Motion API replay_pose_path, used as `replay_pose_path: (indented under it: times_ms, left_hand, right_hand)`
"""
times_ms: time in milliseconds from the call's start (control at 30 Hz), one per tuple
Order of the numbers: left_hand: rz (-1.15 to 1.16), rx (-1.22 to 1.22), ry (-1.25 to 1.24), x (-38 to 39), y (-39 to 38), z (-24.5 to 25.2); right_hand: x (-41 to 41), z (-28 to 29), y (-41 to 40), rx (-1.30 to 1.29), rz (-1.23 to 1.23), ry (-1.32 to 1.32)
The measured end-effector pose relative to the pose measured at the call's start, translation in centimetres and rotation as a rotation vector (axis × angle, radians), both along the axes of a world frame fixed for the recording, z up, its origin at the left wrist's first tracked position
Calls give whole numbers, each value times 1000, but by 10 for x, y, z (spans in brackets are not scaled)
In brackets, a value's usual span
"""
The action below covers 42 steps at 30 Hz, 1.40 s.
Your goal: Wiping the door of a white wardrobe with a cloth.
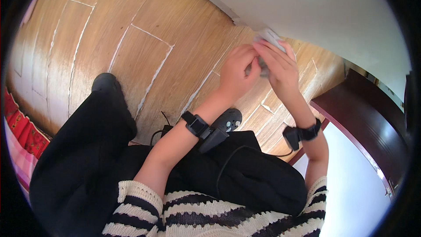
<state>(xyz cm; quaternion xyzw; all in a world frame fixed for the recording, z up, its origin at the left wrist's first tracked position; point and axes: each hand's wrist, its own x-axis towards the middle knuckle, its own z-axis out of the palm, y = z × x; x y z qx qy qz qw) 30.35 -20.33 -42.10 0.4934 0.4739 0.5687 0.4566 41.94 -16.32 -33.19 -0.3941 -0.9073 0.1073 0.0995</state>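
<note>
My left hand is curled, its thumb and fingers bent together over a small greyish thing between the two hands that is too blurred to name. My right hand grips a pale, folded piece, perhaps cloth or a wipe, between its thumb and fingers. The fingertips of both hands meet or overlap near the lower edge of a white panel. Both wrists wear black straps with black boxes on them.
Below lies a wood-look tiled floor with white joints. The white panel stands at the upper right, a dark brown door at the right. Red and pink fabric hangs at the left. My legs and black clogs are under my arms, with a cable across my lap.
</note>
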Motion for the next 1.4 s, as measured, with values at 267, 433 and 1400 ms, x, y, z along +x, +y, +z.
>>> replay_pose_path:
  times_ms: [267, 433, 1400]
  left_hand:
    - [-729, -580, -328, -27, 21, 23]
    - [-817, -404, -531, -23, 17, 60]
    - [75, -365, -91, -136, 68, 52]
  right_hand:
    - [48, 40, -41, -427, -492, 516]
    - [55, 24, -44, -664, -838, 1196]
    - [-11, -21, 22, 331, 159, -502]
